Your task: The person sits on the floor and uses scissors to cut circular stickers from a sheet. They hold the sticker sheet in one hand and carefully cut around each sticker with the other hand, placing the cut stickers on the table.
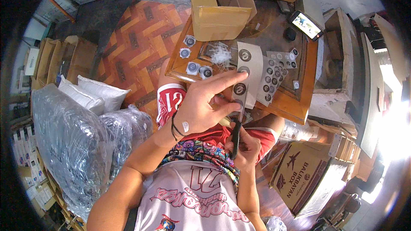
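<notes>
My left hand [208, 102] pinches the near left edge of a pale sheet [253, 70] printed with round dark logos. In my right hand [245, 149] is a pair of scissors [236, 134], its blades lying along the near part of the sheet. Past my left fingers, a heap of thin white paper strips [220, 53] rests on the wooden tabletop [290, 110]. Several cut-out round stickers [192, 68] sit at the table's left side. To the right of the held sheet are overlapping sheets of round stickers [273, 77] and one small loose sticker [296, 84].
An open cardboard box [221, 22] stands at the table's far edge. A phone [306, 25] with a lit screen leans at the far right, beside a small black object [289, 34]. Plastic-wrapped bundles [74, 147] are at the left; a large carton [298, 176] is at the right.
</notes>
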Available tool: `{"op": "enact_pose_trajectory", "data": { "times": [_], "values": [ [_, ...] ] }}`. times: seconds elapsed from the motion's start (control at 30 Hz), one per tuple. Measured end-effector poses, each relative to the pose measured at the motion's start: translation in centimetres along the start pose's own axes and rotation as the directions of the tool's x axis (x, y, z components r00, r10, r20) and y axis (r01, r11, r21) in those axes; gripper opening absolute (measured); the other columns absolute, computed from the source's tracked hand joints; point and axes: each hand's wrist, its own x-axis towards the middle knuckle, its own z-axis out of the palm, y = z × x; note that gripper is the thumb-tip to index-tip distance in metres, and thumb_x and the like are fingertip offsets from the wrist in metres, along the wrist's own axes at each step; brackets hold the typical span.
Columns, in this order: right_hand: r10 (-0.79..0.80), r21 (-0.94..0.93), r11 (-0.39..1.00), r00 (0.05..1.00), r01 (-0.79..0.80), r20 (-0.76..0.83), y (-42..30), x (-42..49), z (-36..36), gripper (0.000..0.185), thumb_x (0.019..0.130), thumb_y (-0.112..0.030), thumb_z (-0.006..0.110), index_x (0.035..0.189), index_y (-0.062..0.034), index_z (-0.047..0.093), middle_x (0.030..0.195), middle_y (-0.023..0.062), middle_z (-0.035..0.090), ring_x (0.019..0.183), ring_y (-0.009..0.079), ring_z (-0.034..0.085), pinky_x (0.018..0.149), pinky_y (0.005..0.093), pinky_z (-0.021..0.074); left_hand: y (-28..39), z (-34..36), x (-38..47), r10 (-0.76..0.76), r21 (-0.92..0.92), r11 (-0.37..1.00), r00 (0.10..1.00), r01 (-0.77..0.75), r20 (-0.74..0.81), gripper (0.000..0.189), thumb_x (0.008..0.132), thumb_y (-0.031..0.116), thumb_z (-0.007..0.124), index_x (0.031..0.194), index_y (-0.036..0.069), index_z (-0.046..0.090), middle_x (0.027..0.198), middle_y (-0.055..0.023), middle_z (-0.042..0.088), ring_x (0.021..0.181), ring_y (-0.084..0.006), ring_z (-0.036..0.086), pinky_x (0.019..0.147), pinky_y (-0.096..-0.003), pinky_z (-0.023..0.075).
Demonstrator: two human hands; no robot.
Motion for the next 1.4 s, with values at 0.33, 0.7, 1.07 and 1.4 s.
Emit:
{"op": "enact_pose_trajectory", "data": {
  "times": [0.33,0.7,1.07,1.4],
  "values": [
    [-0.053,0.012,0.999,0.999,0.053,-0.006,0.8,-0.1,-0.2,0.056,0.082,0.002,0.067,0.137,0.0082,0.059,0.072,0.0051,0.067,0.058,0.0094,0.061,0.055,0.0222,0.0489,0.6,0.0,-0.1,-0.018,-0.006,1.0,0.999,0.018,0.031,0.073,0.078,0.001,0.083,0.145,0.003,0.054,0.145,-0.013,0.06,0.127,-0.0186,0.061,0.095,-0.0281,0.0539],
    [-0.042,0.154,0.987,0.999,0.043,-0.01,-0.7,0.5,0.5,0.056,0.084,-0.005,0.072,0.137,0.0096,0.058,0.072,0.0045,0.065,0.059,0.0097,0.06,0.055,0.0228,0.0477,1.4,0.5,-0.8,-0.112,-0.2,0.972,0.992,0.12,0.052,0.073,0.083,-0.009,0.074,0.15,0.007,0.049,0.153,-0.0147,0.049,0.112,-0.0151,0.066,0.082,-0.0273,0.0642],
    [-0.048,0.068,0.996,0.997,0.052,-0.056,0.5,0.5,-0.1,0.053,0.086,-0.009,0.072,0.135,0.0087,0.06,0.073,0.0033,0.065,0.058,0.0087,0.06,0.052,0.0218,0.0472,1.1,1.2,-1.6,-0.111,-0.112,0.986,0.989,0.122,0.093,0.076,0.081,0.0,0.082,0.149,0.005,0.05,0.149,-0.0115,0.056,0.114,-0.0133,0.065,0.089,-0.0274,0.0574],
    [0.032,0.172,0.985,0.997,-0.02,-0.066,0.2,0.7,-0.6,0.061,0.084,-0.011,0.078,0.138,0.0079,0.058,0.087,0.0004,0.071,0.074,0.0047,0.062,0.065,0.0203,0.0501,1.6,1.8,-2.2,-0.21,-0.241,0.938,0.963,0.247,0.172,0.08,0.083,-0.007,0.077,0.154,0.004,0.042,0.147,-0.011,0.056,0.097,-0.0088,0.065,0.079,-0.0251,0.0598]
  ]
}}
